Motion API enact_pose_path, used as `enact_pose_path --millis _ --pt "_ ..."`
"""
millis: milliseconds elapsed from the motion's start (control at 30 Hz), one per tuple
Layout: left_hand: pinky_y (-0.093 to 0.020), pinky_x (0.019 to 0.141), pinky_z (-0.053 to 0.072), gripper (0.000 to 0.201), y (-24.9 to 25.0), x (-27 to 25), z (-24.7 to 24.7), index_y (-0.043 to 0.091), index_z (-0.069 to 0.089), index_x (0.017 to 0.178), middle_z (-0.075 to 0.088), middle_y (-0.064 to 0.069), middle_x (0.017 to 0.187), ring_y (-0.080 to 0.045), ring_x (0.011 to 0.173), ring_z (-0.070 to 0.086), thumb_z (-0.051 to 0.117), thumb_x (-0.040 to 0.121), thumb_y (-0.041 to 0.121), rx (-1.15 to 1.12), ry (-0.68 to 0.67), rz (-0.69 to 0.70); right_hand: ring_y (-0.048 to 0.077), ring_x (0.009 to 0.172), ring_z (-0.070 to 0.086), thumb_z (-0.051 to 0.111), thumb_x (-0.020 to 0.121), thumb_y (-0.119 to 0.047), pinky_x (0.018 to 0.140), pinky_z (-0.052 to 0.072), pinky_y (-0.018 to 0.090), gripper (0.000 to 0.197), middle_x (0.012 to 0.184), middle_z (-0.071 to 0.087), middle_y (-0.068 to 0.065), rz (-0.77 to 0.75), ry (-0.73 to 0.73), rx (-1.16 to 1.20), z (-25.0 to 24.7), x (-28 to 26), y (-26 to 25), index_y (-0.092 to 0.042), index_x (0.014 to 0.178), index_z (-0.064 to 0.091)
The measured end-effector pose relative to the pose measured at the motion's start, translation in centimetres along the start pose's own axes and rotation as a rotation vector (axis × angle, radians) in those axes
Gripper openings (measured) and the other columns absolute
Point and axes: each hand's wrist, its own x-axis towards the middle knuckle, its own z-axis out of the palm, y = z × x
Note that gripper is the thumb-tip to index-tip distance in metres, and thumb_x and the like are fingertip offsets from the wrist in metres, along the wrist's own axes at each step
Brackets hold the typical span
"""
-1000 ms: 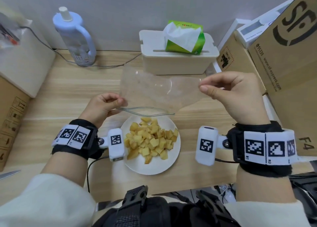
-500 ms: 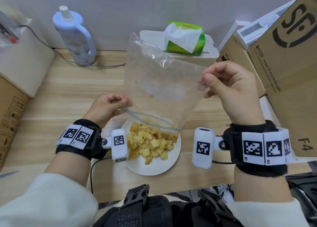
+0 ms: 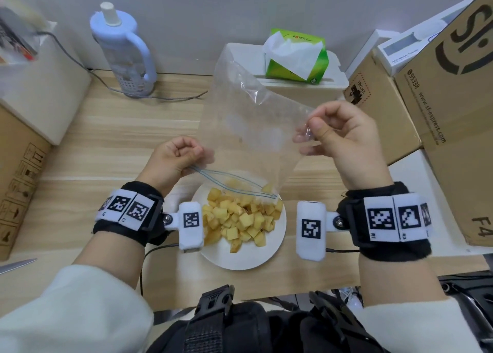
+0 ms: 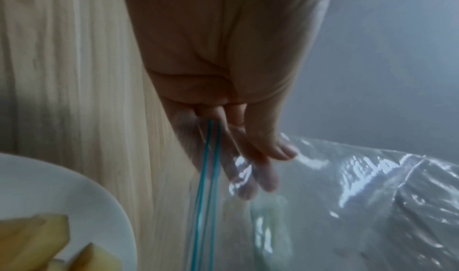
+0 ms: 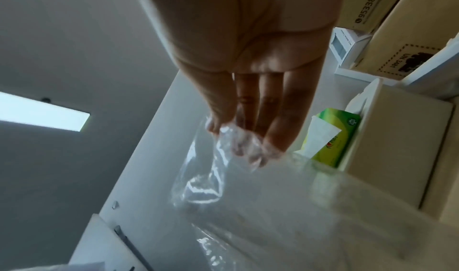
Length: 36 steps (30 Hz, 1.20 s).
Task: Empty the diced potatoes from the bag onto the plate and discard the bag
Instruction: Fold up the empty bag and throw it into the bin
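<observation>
Potatoes (image 3: 238,219), diced and yellow, lie heaped on the white plate (image 3: 240,259) that sits at the near edge of the wooden table (image 3: 106,152), between the two wrists with their black bands and white marker blocks. Just past the plate's far rim hangs the blue zip line of the clear bag (image 3: 248,128), its mouth down over the potatoes and its closed bottom tipped up and away toward the wall. The bag looks empty of potatoes, though a yellow piece or two shows through the plastic near the zip and it is hard to say whether those are inside it or on the plate behind. The left hand (image 3: 176,158) is curled, pinching the left end of the zip edge between thumb and fingers; the left wrist view shows the fingers (image 4: 261,169) closed against the plastic beside the blue lines. The right hand (image 3: 344,134), held higher, pinches the bag's right side near its bottom corner, the film bunched at the fingertips (image 5: 248,153). Farther back stand a white box (image 3: 301,88) with a green tissue pack (image 3: 296,56) on top, a pale blue bottle (image 3: 122,48) at the left with a grey cable (image 3: 106,86) beside it, and cardboard boxes (image 3: 448,99) along the right
</observation>
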Motion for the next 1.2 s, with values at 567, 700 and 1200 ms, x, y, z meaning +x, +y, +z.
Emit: enact_pose_path --millis 567,700,1200 --pt "-0.023 0.074 0.056 0.052 -1.3 0.3 0.6 0.015 0.053 0.076 0.073 0.002 0.063 -0.009 0.066 0.070 0.083 0.044 0.042 -0.181 -0.056 0.009 0.019 0.081 0.068 0.075 0.068 -0.006 0.082 0.055 0.036 0.015 0.088 0.073 0.014 0.414 -0.130 -0.349 2.3 -1.5 8.3 -0.005 0.083 0.072" --pt "-0.020 0.071 0.054 0.013 -1.4 0.5 1.0 0.014 0.049 0.078 0.073 0.006 0.062 -0.005 0.066 0.069 0.061 0.077 0.018 -0.098 -0.036 -0.013 0.029 0.092 0.064 0.076 0.067 -0.003 0.073 0.054 0.024 0.028 0.098 0.068 0.018 0.448 -0.077 -0.324 2.6 -1.5 8.6 0.004 0.092 0.066" --pt "-0.029 0.069 0.057 0.077 0.5 0.8 1.6 0.018 0.053 0.108 0.070 -0.003 0.101 -0.013 0.078 0.071 0.076 0.046 0.056 -0.065 -0.074 -0.137 -0.001 0.047 0.057 0.058 0.084 -0.011 0.054 0.043 0.010 0.015 0.044 0.063 -0.008 0.373 -0.034 -0.085 2.3 -0.7 7.8 -0.012 0.072 0.067"
